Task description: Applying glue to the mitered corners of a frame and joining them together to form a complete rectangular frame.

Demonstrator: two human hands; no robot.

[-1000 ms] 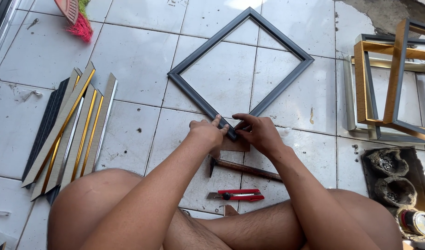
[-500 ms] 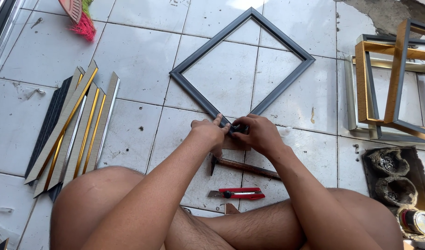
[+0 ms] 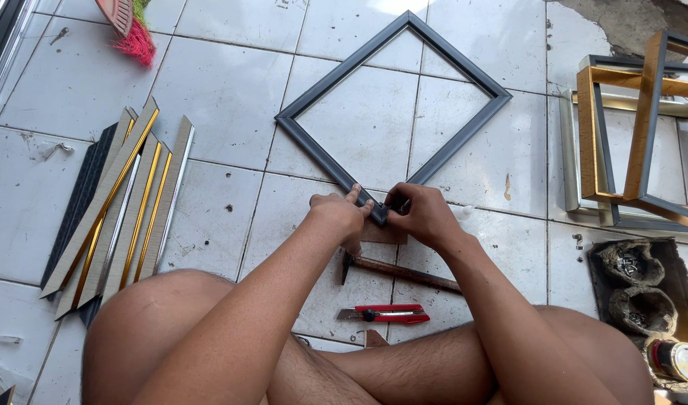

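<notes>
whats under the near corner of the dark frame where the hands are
A small brown block lies under that corner of the dark frame, on the tiled floor. The left hand and right hand cover the joint itself.

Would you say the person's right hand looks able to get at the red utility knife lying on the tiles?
Probably yes: the right hand presses the dark frame's corner, and the red utility knife lies uncovered just below, past the hammer.

Bare hands (image 3: 342, 217), bare forearms and bare legs, no sleeves, gloves, rings or watch.
</notes>
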